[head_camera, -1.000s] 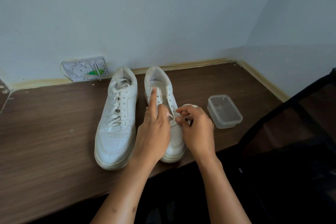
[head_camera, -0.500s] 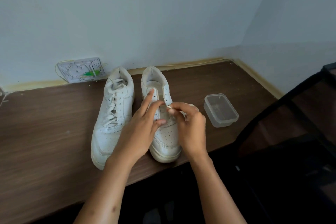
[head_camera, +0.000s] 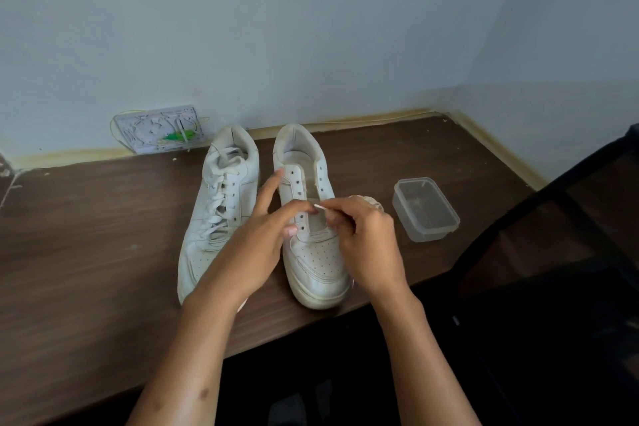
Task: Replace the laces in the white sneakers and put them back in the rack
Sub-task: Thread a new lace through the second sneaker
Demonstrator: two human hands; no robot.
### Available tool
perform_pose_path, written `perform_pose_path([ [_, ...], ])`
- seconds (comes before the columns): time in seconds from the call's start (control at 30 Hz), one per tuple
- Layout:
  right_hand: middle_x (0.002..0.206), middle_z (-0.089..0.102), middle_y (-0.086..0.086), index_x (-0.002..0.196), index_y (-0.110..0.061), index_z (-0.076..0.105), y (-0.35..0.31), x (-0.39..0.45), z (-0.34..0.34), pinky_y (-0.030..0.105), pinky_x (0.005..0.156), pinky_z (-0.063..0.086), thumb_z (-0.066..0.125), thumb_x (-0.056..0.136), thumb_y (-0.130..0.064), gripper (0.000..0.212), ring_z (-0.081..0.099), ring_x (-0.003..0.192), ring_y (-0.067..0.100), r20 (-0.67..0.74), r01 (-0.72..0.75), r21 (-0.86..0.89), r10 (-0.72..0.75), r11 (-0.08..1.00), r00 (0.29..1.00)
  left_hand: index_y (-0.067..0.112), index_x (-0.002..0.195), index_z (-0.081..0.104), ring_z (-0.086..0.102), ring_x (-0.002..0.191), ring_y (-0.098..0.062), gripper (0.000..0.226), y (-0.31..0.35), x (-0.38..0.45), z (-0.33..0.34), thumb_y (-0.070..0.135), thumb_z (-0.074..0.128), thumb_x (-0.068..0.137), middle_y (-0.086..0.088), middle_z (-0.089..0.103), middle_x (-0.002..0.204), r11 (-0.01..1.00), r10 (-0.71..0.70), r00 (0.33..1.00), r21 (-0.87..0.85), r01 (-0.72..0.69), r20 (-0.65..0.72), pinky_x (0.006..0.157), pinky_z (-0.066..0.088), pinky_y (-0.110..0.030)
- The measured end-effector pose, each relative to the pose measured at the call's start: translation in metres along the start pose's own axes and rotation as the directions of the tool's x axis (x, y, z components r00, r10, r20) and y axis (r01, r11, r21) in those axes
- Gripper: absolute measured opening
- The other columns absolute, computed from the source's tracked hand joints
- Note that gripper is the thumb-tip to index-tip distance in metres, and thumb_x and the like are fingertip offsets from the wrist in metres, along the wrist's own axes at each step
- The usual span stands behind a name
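Observation:
Two white sneakers stand side by side on the brown table (head_camera: 86, 252), toes toward me. The left sneaker (head_camera: 221, 204) is laced. The right sneaker (head_camera: 311, 252) has bare eyelets along its upper rows. My right hand (head_camera: 366, 239) pinches the tip of a white lace (head_camera: 320, 207) over the right sneaker's lower eyelets; a bundle of lace shows behind its knuckles. My left hand (head_camera: 262, 235) rests against the right sneaker's left eyelet flap, index finger stretched up along it, thumb and middle finger close to the lace tip.
A clear plastic container (head_camera: 425, 209) sits to the right of the sneakers. A white wall plate with loose wires (head_camera: 160, 130) leans at the back left. A dark chair frame (head_camera: 553, 218) stands at the right, and the table's front edge runs under my forearms.
My right hand has drawn the lace tip up and left across the sneaker's eyelets. My left hand slid left off the tongue, its fingers spreading.

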State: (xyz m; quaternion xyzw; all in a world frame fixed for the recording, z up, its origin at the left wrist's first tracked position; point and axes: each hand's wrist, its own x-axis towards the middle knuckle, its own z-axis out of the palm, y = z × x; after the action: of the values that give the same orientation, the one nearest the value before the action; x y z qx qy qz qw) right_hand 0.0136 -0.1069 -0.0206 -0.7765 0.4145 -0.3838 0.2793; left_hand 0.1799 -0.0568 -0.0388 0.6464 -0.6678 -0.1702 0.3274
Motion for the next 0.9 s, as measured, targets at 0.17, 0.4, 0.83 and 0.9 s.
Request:
perform_pose_path([
  [0.17,0.082,0.064,-0.010,0.098,-0.015,0.068,-0.001,0.001,0.002,0.028,0.072,0.052,0.060,0.094,-0.006,0.013,0.062,0.081,0.008,0.015,-0.052,-0.091,0.053,0.994,0.998,0.035,0.105,0.053,0.049,0.112,-0.015,0.036,-0.001,0.001,-0.002,0.001,0.056,0.094,0.018,0.000,0.160,0.996,-0.018,1.000,-0.090,0.017,-0.015,0.091,0.054,-0.043],
  [0.4,0.101,0.052,-0.007,0.092,-0.022,0.074,0.001,-0.003,0.020,0.032,0.086,0.032,0.068,0.088,-0.013,0.012,0.044,0.095,0.015,0.004,0.009,-0.346,-0.008,0.938,1.000,0.042,0.102,0.051,0.010,0.127,0.030,0.044,-0.010,0.002,-0.001,0.001,0.062,0.091,0.009,0.007,0.161,0.978,-0.016,0.999,-0.207,0.024,0.039,0.107,0.043,-0.043],
  [0.83,0.109,0.040,-0.014,0.091,-0.029,0.074,-0.007,0.002,0.023,0.041,0.110,0.024,0.068,0.091,-0.027,0.006,0.025,0.110,0.011,0.012,-0.419,0.001,0.419,0.908,0.908,0.041,0.098,0.052,0.019,0.148,-0.012,0.042,-0.003,0.001,-0.003,0.002,0.065,0.088,0.015,0.014,0.158,0.963,-0.067,0.998,-0.262,0.068,0.011,0.112,0.037,-0.048],
  [0.9,0.107,0.039,-0.014,0.091,-0.030,0.074,-0.008,0.002,0.023,0.041,0.110,0.025,0.069,0.091,-0.027,0.006,0.025,0.111,0.011,0.013,-0.421,0.001,0.421,0.907,0.907,0.041,0.097,0.052,0.023,0.147,-0.016,0.041,-0.003,0.001,-0.003,0.002,0.065,0.088,0.016,0.015,0.157,0.962,-0.061,0.998,-0.265,0.061,0.008,0.112,0.037,-0.047],
])
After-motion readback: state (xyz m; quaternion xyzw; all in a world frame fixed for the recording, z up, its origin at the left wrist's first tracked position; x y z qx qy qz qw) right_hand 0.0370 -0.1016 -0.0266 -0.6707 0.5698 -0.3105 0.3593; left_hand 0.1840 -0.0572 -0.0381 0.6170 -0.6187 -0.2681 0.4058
